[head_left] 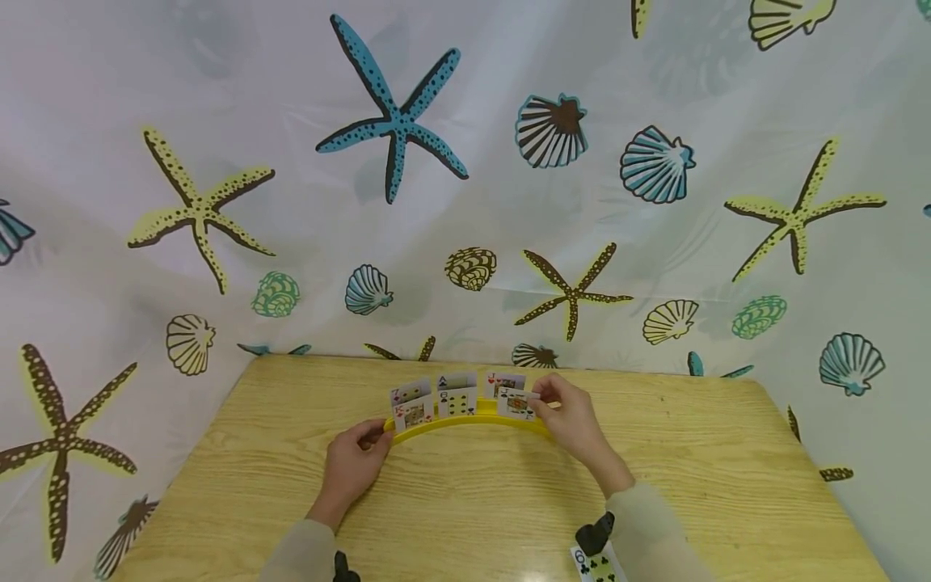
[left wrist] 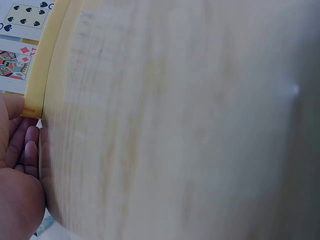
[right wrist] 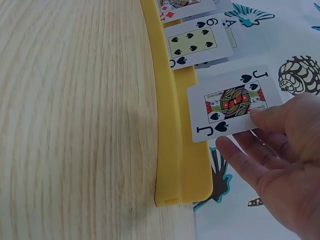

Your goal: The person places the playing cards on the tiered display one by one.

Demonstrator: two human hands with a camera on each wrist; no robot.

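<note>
A curved yellow playing card holder [head_left: 473, 419] stands on the table with cards upright in two rows. My left hand [head_left: 356, 462] grips its left end; the left wrist view shows the thumb on the holder's end [left wrist: 34, 102]. Between thumb and fingers my right hand [right wrist: 290, 150] pinches a jack of spades [right wrist: 232, 102], held at the front near the holder's right part. A king of diamonds [head_left: 413, 415] and a six of spades [head_left: 457, 404] stand in the front row. Behind them are a seven [head_left: 410, 391], an ace [head_left: 457, 379] and a red-lettered jack [head_left: 505, 381].
A six of clubs [head_left: 598, 567] lies face up near the table's front edge, partly hidden by the right wrist camera [head_left: 596, 533]. The wooden table [head_left: 254, 436] reaches back to a hanging cloth [head_left: 473, 218] printed with starfish and shells.
</note>
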